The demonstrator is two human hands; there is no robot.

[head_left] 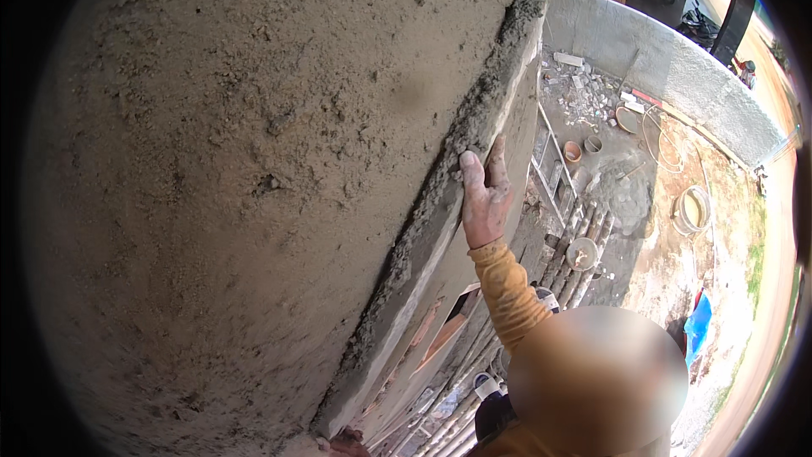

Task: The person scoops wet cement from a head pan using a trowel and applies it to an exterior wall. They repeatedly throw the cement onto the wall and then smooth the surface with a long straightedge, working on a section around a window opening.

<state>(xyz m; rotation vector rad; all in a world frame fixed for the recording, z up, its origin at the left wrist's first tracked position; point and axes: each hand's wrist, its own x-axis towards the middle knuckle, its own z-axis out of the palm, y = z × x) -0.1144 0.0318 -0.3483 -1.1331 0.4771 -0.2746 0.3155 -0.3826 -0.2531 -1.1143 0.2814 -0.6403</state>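
Note:
A long, pale straightedge (387,337) slants across the view against a rough wall of wet mortar (228,161). Thick grey mortar (461,131) is heaped along its wall-side edge. My right hand (486,203), in a mustard sleeve, grips the straightedge above its middle. Its thumb lies over the mortar-covered edge and its other fingers are partly hidden. My left hand (348,443) shows only as a small reddish-brown part at the lower edge, closed at the straightedge's lower end. A blurred oval covers the area beside my right arm.
Below are wooden poles (584,241), a ladder-like frame (554,165), buckets (573,151) and a round pale container (692,210). Rubble (584,85) lies by a low grey wall (668,68). A blue sheet (698,326) is at right. Beyond the wall are motorbikes (698,25) and a person (747,74).

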